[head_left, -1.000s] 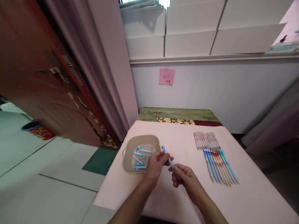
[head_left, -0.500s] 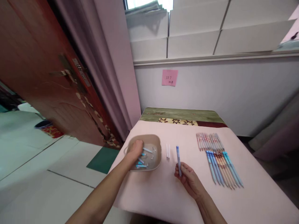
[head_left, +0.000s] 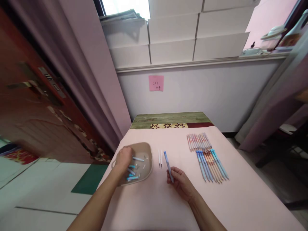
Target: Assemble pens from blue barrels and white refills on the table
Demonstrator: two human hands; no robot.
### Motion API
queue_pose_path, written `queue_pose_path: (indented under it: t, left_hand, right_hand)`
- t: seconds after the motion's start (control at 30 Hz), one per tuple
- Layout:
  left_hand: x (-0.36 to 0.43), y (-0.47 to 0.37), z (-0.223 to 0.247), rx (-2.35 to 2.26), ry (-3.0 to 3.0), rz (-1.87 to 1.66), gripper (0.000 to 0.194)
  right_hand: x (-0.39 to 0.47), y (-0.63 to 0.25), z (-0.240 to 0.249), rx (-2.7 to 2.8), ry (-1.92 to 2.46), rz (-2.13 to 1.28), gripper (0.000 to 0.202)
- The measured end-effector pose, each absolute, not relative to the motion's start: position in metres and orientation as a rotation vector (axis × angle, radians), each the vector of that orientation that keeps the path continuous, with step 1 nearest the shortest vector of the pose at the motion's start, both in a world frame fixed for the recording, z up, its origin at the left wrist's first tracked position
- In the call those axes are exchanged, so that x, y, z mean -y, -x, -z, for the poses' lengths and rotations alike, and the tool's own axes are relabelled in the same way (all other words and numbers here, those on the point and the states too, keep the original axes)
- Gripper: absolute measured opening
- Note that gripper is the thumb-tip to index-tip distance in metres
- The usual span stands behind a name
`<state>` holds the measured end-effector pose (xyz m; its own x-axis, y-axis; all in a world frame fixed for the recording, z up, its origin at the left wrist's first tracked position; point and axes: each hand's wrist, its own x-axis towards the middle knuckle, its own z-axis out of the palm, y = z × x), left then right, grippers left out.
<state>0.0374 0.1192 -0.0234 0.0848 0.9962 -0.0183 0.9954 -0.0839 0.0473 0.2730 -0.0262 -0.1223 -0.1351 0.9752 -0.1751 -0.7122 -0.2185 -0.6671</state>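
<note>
On the counter [head_left: 154,205], a basin [head_left: 146,150] holding pen parts [head_left: 133,178] sits left, two refills [head_left: 161,158] centre, a pen row [head_left: 211,165] right, a second row [head_left: 198,141] behind it.

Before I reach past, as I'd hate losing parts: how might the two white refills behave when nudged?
The white refills look slim and straight, so probably light and fairly stiff. Lying loose on the pink tabletop, they might roll sideways. Their narrow dark tips look easiest to damage.

smooth matt plastic basin [head_left: 148,154]; smooth plastic pen [head_left: 167,160]; matt paper note [head_left: 156,83]; cloth curtain [head_left: 84,73]
</note>
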Motion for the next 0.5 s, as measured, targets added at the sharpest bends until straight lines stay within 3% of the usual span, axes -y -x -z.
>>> queue_pose_path:
  t: [0.07, 0.13, 0.17, 0.3, 0.5]
  left_hand:
    - [-0.104, -0.052, 0.012, -2.073, -2.23, -0.311, 0.032]
    - [-0.083, -0.073, 0.005, -1.643, -1.748, -0.933, 0.032]
    - [-0.071, -0.085, 0.003, -1.41, -1.48, -1.065, 0.033]
    - [-0.036, -0.122, 0.004, -0.974, -0.873, -1.177, 0.036]
    - [-0.027, -0.13, 0.007, -0.872, -0.744, -1.206, 0.032]
  right_hand:
    - [0.028, -0.272, 0.122, 0.557, 0.71, -1.657, 0.023]
    - [0.031, -0.27, 0.12, 0.604, 0.732, -1.614, 0.024]
    - [0.034, -0.269, 0.118, 0.625, 0.748, -1.588, 0.024]
    - [0.047, -0.266, 0.11, 0.697, 0.838, -1.479, 0.024]
    - [0.064, -0.265, 0.099, 0.772, 0.951, -1.393, 0.022]
